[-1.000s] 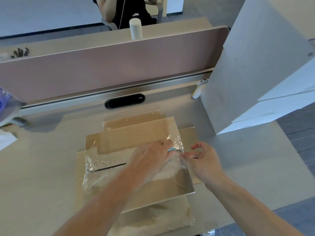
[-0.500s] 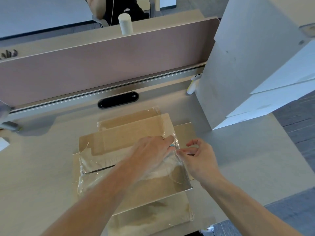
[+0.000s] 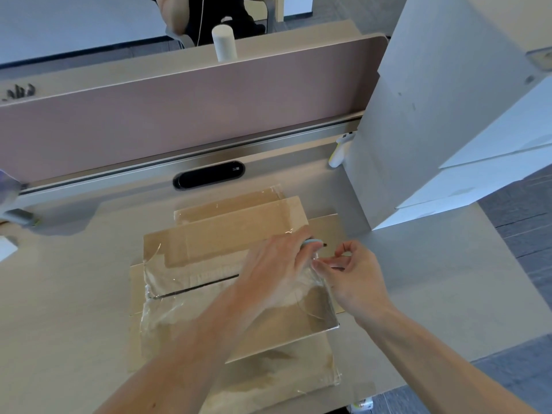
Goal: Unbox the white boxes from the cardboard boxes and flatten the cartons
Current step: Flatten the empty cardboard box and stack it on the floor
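Carton (image 3: 227,234) flat, brown, film-wrapped, L hand (image 3: 277,264) grips blue tool (image 3: 313,242), R hand (image 3: 355,274) pinches film (image 3: 167,282).

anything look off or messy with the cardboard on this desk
The flattened cartons lie in an uneven, staggered stack, and the clear film over them is wrinkled and lifting at the edges. Nothing looks spilled or broken.

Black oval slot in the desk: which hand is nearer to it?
Left. The left hand rests on the flattened carton in front of the slot, gripping a blue tool; the right hand is farther right, pinching clear tape at the carton's edge.
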Demonstrator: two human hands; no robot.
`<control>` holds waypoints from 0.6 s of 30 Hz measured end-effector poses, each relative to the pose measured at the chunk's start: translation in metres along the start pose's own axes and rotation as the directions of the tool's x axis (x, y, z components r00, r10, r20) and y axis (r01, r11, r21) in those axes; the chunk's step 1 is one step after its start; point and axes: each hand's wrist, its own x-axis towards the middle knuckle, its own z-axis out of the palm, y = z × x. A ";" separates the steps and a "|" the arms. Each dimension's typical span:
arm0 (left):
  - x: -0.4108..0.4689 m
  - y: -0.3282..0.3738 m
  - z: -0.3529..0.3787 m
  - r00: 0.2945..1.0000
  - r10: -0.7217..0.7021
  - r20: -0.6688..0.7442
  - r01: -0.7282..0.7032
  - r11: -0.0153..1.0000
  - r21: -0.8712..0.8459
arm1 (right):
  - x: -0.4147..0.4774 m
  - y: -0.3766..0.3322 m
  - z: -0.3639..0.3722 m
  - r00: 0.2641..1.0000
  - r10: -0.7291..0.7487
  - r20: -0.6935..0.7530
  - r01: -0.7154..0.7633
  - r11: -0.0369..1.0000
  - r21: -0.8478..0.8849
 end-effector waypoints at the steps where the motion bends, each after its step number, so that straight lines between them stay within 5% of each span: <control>1: 0.003 0.005 0.001 1.000 0.002 0.002 -0.002 1.000 0.002 | -0.001 0.001 0.002 1.000 0.003 0.008 -0.003 1.000 0.009; 5: 0.004 -0.001 -0.009 0.996 -0.073 -0.052 0.066 0.988 -0.137 | 0.002 0.000 0.005 1.000 0.001 0.005 -0.001 1.000 0.014; 12: -0.010 -0.016 -0.026 0.986 -0.004 0.167 -0.045 0.957 0.288 | 0.003 -0.004 0.007 1.000 0.025 -0.018 -0.024 0.998 0.062; 18: -0.001 -0.018 -0.019 0.986 0.032 0.163 -0.083 0.946 0.314 | 0.005 -0.001 0.007 0.998 0.035 -0.046 -0.029 0.992 0.120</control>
